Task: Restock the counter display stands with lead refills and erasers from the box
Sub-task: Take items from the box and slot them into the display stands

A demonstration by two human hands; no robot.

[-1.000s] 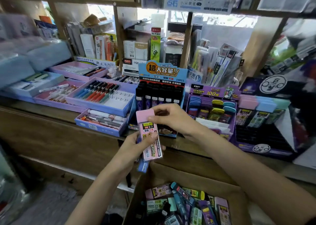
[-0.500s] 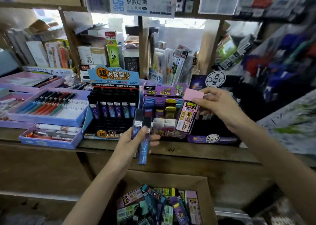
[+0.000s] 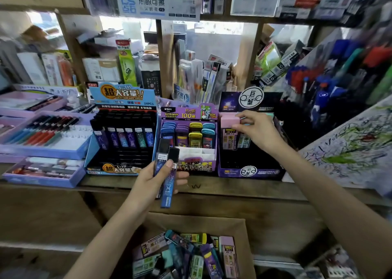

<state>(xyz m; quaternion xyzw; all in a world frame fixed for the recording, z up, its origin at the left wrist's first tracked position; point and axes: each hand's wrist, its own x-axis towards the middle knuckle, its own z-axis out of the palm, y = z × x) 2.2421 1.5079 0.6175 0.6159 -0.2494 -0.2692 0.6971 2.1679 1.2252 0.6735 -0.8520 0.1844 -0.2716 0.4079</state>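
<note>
On the counter (image 3: 244, 190), side by side, sit the left stand (image 3: 123, 138), middle stand (image 3: 188, 143) and right stand (image 3: 250, 169). Pen trays (image 3: 48, 149) lie left of them; shelves (image 3: 163, 56) rise behind. The box (image 3: 244, 232) sits below the counter's front edge. The left hand (image 3: 152, 183) holds two refill cases (image 3: 167, 194) before the middle stand; the right hand (image 3: 257, 130) holds a single case (image 3: 230, 121) at the right stand's top.

Left forearm bare, rising from bottom left, angled up and right. Left hand (image 3: 156, 180) fingers curled, thumb pressed across two lead refill tubes (image 3: 167, 190), held upright. Right forearm bare, reaching from lower right up and left. Right hand (image 3: 257, 130) back up, fingertips pinching the pink-capped refill case (image 3: 230, 121).
</note>
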